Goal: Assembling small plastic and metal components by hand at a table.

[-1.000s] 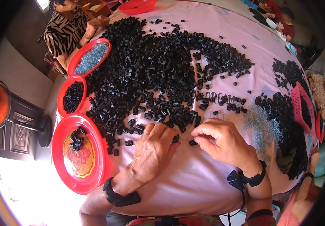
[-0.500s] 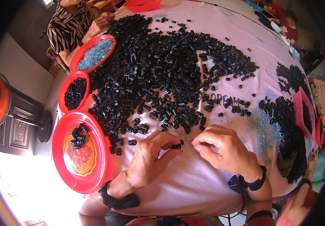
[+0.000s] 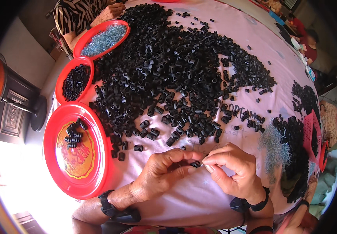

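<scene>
Over the near part of the cloth, my left hand point(image 3: 158, 171) pinches a small hollow black plastic piece point(image 3: 195, 164) between thumb and fingers. Its open round end faces my right hand point(image 3: 236, 169). My right thumb and forefinger are pressed together right beside that piece; whatever is between them is too small to make out. Beyond both hands spreads a large heap of similar black plastic pieces point(image 3: 156, 66). To the left, a red tray point(image 3: 51, 156) carries several black pieces point(image 3: 73, 136) in a small cluster.
Past that tray stand a red dish of thin black parts point(image 3: 75, 84) and another of fine silvery-blue parts point(image 3: 105, 41). On the right lie loose silvery parts point(image 3: 275, 146), more black pieces point(image 3: 293, 136) and a pink basket point(image 3: 309, 132). A co-worker's hand point(image 3: 112, 11) rests at the far left.
My right hand has come left, its fingertips now against the black piece in my left hand. The left hand keeps its pinch. The whole view has shifted slightly.
</scene>
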`<state>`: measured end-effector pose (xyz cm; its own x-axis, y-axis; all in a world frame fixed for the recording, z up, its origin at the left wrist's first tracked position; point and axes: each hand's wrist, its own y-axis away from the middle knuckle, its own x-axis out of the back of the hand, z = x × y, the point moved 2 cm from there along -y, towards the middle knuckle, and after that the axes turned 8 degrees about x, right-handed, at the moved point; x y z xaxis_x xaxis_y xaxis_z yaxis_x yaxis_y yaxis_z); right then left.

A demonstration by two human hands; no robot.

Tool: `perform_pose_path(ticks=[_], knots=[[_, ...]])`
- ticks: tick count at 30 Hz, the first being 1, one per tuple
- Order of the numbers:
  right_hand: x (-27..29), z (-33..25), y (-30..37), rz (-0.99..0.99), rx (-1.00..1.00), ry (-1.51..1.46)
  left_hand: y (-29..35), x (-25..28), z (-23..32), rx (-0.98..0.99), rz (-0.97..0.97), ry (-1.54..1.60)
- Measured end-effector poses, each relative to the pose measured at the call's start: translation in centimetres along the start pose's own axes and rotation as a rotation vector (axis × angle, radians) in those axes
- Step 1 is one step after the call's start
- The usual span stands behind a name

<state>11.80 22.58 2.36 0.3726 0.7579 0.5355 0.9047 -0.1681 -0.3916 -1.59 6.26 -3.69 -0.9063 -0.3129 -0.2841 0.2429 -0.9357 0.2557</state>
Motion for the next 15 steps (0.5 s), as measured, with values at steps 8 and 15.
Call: perform_pose_path(ticks=[8, 15], knots=[[-0.39, 0.13, -0.08, -0.031, 0.076, 0.078, 0.00, -0.17, 0.01, 0.045, 0.013, 0.011], [-0.40, -0.10, -0.08, -0.041, 0.155, 0.127, -0.08, -0.16, -0.49, 0.049, -0.014, 0.174]])
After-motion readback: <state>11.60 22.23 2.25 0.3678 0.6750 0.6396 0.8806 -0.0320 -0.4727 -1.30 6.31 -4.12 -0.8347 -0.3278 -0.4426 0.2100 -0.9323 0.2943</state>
